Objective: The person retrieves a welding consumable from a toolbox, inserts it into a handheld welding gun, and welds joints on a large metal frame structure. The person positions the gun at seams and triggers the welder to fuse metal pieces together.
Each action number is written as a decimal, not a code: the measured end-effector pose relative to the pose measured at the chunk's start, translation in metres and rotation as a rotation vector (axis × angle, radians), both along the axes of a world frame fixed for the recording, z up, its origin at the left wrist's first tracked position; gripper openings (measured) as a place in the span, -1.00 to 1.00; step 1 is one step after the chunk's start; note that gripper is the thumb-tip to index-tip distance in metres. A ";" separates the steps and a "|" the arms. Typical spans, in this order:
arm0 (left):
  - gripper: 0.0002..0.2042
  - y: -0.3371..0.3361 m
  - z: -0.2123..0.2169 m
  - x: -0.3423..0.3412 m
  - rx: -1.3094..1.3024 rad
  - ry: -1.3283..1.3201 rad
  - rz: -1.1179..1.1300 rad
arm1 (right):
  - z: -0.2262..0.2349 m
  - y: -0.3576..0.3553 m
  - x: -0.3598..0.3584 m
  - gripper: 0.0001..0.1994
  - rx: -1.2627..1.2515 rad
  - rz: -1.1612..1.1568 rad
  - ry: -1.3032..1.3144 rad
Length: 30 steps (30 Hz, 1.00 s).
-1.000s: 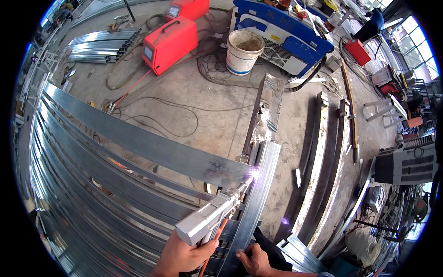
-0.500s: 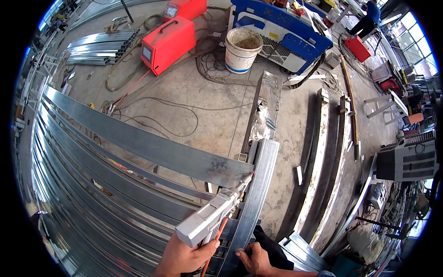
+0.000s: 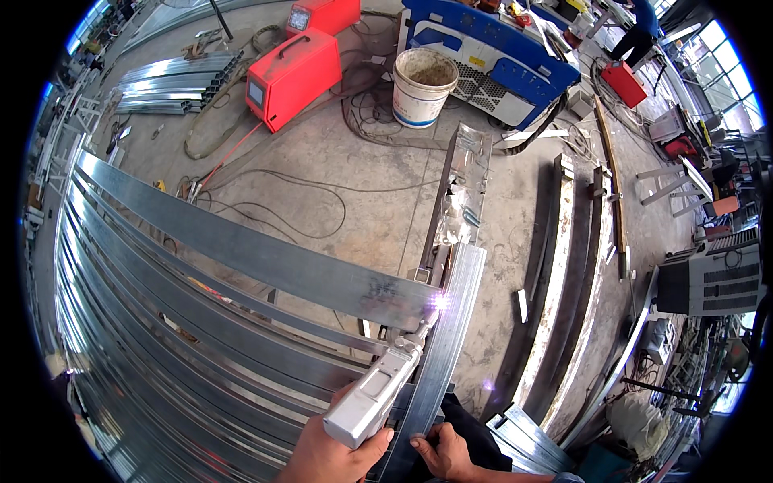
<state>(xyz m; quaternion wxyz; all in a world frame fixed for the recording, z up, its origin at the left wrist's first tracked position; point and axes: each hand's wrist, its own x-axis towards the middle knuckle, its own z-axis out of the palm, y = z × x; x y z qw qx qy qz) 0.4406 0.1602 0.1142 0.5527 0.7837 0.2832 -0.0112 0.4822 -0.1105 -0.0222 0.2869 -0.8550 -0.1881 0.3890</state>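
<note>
My left hand (image 3: 338,447) is wrapped round a silver welding gun (image 3: 378,394) at the lower middle. Its nozzle reaches up to where a wide flat steel tube (image 3: 266,249) meets a steel crosspiece tube (image 3: 447,322). A small purple-white glare shines at that joint. At the near end of the crosspiece, my right hand (image 3: 447,452) is closed with curled fingers, its thumb against the tube's edge. Some of its fingers are hidden from view. Several more parallel steel tubes (image 3: 217,322) fan out to the left under the gun.
Ahead on the concrete floor stand a dirty white bucket (image 3: 423,92), a red machine (image 3: 294,80) and a blue-and-white machine (image 3: 491,64), with loose cables around. Long beams (image 3: 555,282) lie to the right. A person (image 3: 640,28) stands at the far right.
The welding gun and my left hand have shifted slightly right, the gun's rear end most. A bright glare has appeared at its tip. My right hand has stayed in place.
</note>
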 end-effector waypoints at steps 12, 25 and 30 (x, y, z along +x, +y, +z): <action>-0.60 -0.002 -0.001 -0.001 0.004 -0.033 -0.015 | 0.006 0.005 0.005 -0.60 -0.021 -0.027 0.055; -0.57 -0.059 -0.034 -0.017 0.168 -0.056 -0.032 | -0.013 -0.010 -0.010 -0.70 -0.073 -0.008 0.043; -0.38 -0.044 0.003 0.001 0.284 -0.054 -0.059 | 0.000 0.000 0.002 -0.63 0.081 -0.007 -0.006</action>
